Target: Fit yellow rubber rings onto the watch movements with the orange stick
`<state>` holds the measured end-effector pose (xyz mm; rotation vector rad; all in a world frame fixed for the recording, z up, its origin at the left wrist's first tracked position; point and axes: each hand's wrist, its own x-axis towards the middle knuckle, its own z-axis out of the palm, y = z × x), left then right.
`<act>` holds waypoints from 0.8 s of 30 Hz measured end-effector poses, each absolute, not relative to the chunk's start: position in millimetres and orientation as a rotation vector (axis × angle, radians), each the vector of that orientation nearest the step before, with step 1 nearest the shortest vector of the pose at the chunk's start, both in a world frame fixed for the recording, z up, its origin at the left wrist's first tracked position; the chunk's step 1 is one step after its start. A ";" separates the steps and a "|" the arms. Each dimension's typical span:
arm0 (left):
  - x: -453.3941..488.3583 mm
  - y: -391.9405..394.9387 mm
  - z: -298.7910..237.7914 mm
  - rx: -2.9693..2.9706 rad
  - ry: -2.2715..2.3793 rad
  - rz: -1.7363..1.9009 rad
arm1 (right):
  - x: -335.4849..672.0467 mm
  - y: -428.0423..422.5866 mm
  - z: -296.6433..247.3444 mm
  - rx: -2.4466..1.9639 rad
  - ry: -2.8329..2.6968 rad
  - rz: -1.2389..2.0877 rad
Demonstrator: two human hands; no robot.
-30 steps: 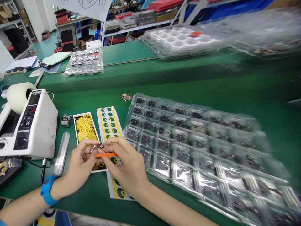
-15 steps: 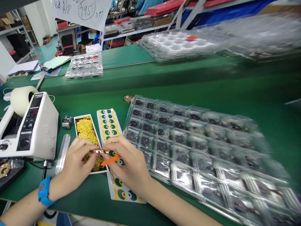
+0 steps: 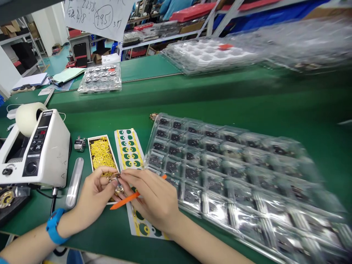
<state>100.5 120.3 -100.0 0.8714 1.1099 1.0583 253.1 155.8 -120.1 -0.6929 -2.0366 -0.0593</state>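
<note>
Green workbench (image 3: pixel 90 234), shelving (image 3: pixel 162 36) beyond, left hand (image 3: pixel 95 194) and right hand (image 3: pixel 152 196) pinching a metal part (image 3: pixel 117 176).

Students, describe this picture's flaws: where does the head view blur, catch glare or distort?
In the head view, the plastic tray at top right is smeared by blur; the clear blister tray throws white glare, worst towards its lower right; the wide lens bends the lines of the green workbench, while the left hand and right hand are fairly sharp.
</note>
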 end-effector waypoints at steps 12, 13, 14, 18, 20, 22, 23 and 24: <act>102.3 113.1 -105.8 0.991 1.246 1.064 | 254.2 158.3 -127.3 -0.603 -2.079 -0.107; 102.1 112.6 -106.5 1.011 1.258 1.066 | 254.6 158.5 -127.9 -0.595 -2.094 -0.136; 101.8 112.1 -107.0 1.034 1.271 1.067 | 254.9 158.4 -128.3 -0.592 -2.105 -0.159; 101.1 110.7 -107.5 1.146 1.328 1.049 | 254.0 156.4 -127.8 -0.620 -2.097 -0.195; 101.5 110.4 -106.9 1.193 1.353 1.042 | 252.9 155.4 -126.9 -0.630 -2.087 -0.193; 102.2 110.1 -106.3 1.219 1.354 1.048 | 251.7 154.8 -126.0 -0.630 -2.084 -0.200; 102.7 109.9 -106.1 1.225 1.348 1.052 | 251.1 154.6 -125.6 -0.632 -2.081 -0.207; 103.1 109.7 -106.0 1.227 1.340 1.056 | 250.6 154.3 -125.3 -0.638 -2.078 -0.211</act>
